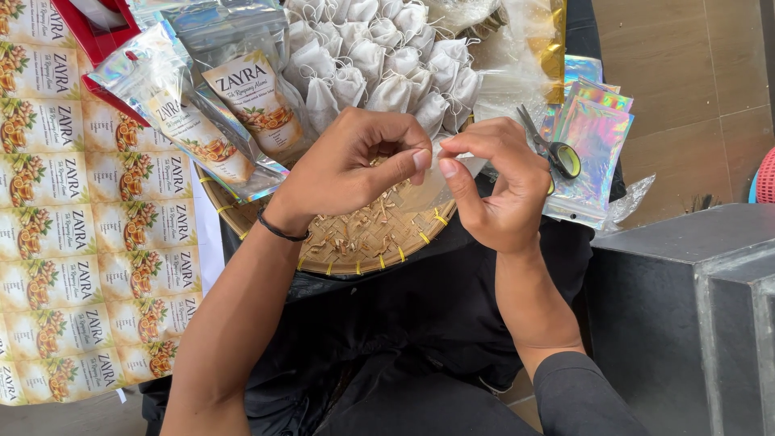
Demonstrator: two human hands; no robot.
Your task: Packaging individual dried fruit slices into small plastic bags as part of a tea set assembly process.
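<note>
sheet of printed labels (89,242) far left, filled pouches (234,105) beside. over the woven tray (363,238), left hand (347,169) and right hand (500,190) pinching a thin clear bag (452,173) between fingertips; best kept taut, pinches close. scissors (553,149) and holographic pouches (589,153) right.

A sheet of rectangular labels (81,234) covers the left side, cream with orange and green pictures. Two clear holographic pouches (218,113) bearing the same cream labels lie on the woven tray's upper-left rim. A stack of empty holographic pouches (593,145) lies at right, beside a gold-edged clear bag (533,48)
</note>
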